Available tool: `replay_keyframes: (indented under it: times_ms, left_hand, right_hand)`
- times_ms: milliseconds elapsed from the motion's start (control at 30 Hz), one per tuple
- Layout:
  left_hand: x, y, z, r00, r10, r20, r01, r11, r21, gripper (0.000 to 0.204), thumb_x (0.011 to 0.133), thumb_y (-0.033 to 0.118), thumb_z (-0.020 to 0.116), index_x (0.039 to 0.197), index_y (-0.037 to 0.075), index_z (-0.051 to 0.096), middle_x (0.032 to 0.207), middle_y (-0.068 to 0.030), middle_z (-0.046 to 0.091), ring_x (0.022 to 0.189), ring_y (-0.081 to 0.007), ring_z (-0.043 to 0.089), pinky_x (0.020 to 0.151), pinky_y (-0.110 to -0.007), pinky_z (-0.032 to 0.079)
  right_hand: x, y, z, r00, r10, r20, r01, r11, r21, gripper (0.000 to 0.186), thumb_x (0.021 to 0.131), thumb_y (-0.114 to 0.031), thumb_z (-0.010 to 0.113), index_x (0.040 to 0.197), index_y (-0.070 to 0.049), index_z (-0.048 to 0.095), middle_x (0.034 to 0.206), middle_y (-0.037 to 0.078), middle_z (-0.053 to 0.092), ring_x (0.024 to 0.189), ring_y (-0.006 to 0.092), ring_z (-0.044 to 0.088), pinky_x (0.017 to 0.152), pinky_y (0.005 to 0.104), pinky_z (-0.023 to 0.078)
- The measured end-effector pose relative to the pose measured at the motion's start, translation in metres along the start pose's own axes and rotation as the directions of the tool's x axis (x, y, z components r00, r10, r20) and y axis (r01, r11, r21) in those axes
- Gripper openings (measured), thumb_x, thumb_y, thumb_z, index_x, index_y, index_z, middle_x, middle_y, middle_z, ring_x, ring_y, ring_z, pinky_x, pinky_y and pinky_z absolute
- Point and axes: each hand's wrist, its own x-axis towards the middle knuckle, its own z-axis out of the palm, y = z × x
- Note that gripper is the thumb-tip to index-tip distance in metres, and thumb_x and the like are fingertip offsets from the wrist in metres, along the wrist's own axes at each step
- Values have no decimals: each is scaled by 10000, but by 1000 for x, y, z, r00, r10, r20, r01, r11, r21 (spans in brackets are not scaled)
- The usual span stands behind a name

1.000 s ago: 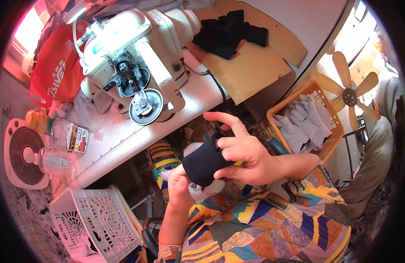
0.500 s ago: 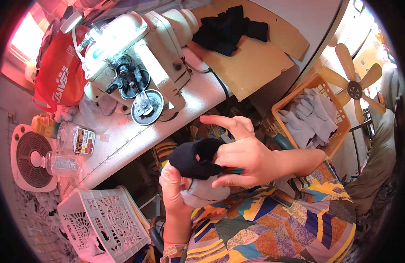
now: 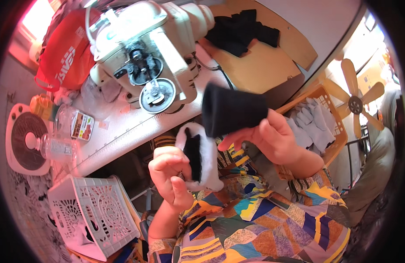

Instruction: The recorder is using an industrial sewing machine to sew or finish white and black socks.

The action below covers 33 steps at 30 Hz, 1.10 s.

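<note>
From here I see a black cloth tube pinched in the right hand, raised just beside a white fluffy cuff (dark inside) that the left hand grips, near the desk carrying a sewing machine.

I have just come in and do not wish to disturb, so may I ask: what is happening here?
A person is handling two soft pieces in front of a table. The left hand holds a white fluffy piece with its dark opening showing. The right hand holds up a black fabric tube; whether the two touch is hard to tell. A pale machine stands on the table, and pale gloves lie in an orange basket.
</note>
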Motion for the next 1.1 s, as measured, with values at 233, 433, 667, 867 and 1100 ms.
replay_keyframes:
  times_ms: [233,433,667,867,1100]
  left_hand:
    - [30,18,-26,857,265,441,-344,932,110,344,954,301,513,1070,-20,462,944,-164,546,768,-225,511,664,-321,433]
    - [51,48,-48,705,-44,708,-331,862,383,314,728,217,754,905,17,588,931,-118,601,876,-300,593,674,-344,475]
    - [51,47,-65,596,-100,797,-607,594,529,93,722,177,628,815,183,622,981,10,640,1163,-212,523,963,-388,343]
    - [58,30,-74,623,-154,767,-586,556,589,141,701,198,647,802,194,550,1065,5,617,1242,-235,463,1013,-406,290]
    - [72,10,-77,689,-38,724,-429,783,450,229,663,251,727,797,155,568,1056,-69,613,1128,-279,508,922,-430,326]
  right_hand:
    - [26,10,26,783,-116,611,596,420,-684,574,854,-198,687,1326,-21,413,1231,139,558,1106,260,576,925,357,424]
    - [31,13,20,756,-59,652,645,230,-728,435,799,-155,710,1191,-57,549,1116,116,600,1041,289,594,888,395,431]
    - [34,4,13,745,119,656,586,353,-729,260,743,-163,735,969,-132,613,892,21,603,747,198,588,804,361,411]
    - [58,4,11,734,348,584,514,277,-812,270,737,-287,733,914,-156,576,735,12,562,629,221,562,740,346,393]
    - [83,29,3,739,143,659,604,294,-741,162,711,-175,676,849,-150,594,788,-46,562,976,214,525,859,409,340]
